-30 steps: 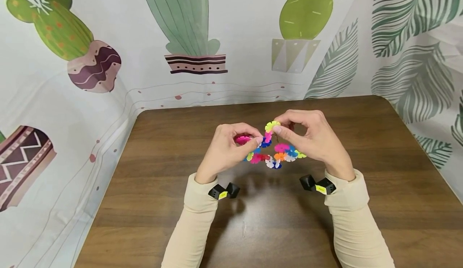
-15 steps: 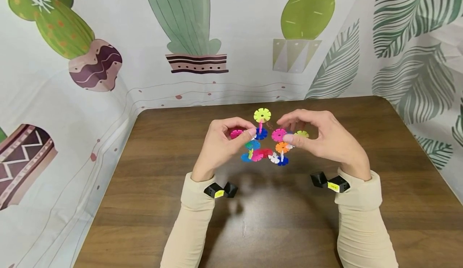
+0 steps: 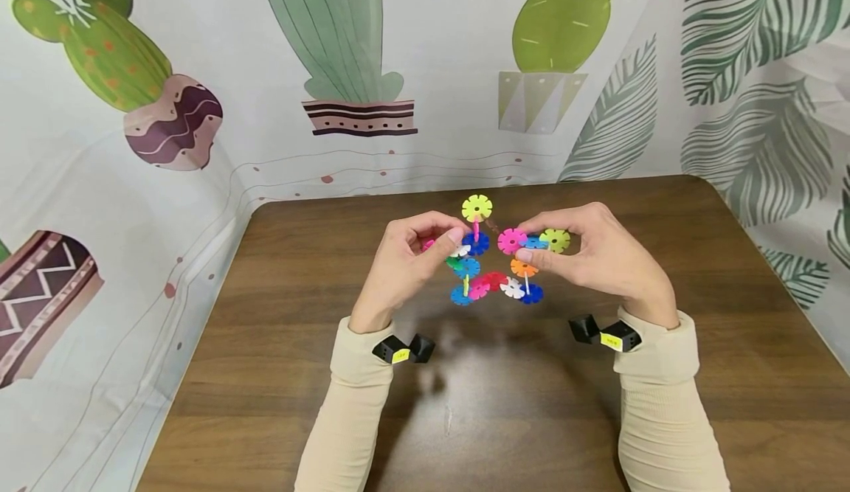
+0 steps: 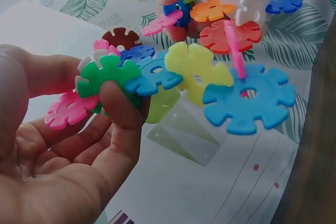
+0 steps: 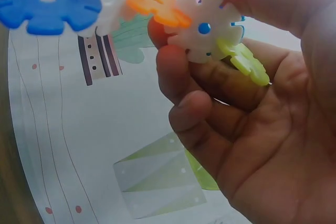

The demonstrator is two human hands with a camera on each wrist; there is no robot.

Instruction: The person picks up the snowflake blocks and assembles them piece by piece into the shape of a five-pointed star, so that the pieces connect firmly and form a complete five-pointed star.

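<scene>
A linked assembly of colourful plastic snowflake discs hangs above the table, held at both sides. My left hand (image 3: pixel 415 263) pinches its left part; in the left wrist view the thumb presses a green disc (image 4: pixel 93 80). My right hand (image 3: pixel 600 256) grips the right part, around a white disc (image 5: pixel 184 38) beside a yellow-green disc (image 3: pixel 556 240) and a pink disc (image 3: pixel 508 235). A yellow disc (image 3: pixel 477 203) stands highest, joined through a pink disc to a dark blue one (image 3: pixel 479 247). Along the bottom run a light blue disc (image 3: pixel 460 298), a red disc (image 3: pixel 493 281) and another dark blue disc (image 3: pixel 533 296).
The brown wooden table (image 3: pixel 279 374) lies beneath both hands. Behind and to the left hangs a white cloth (image 3: pixel 458 64) printed with cacti and leaves. Black cameras (image 3: pixel 600 333) are worn at both cuffs.
My right hand has let go of the yellow disc at the top and moved down and right to grip the discs on the right side. My left hand keeps its hold, shifting slightly left.
</scene>
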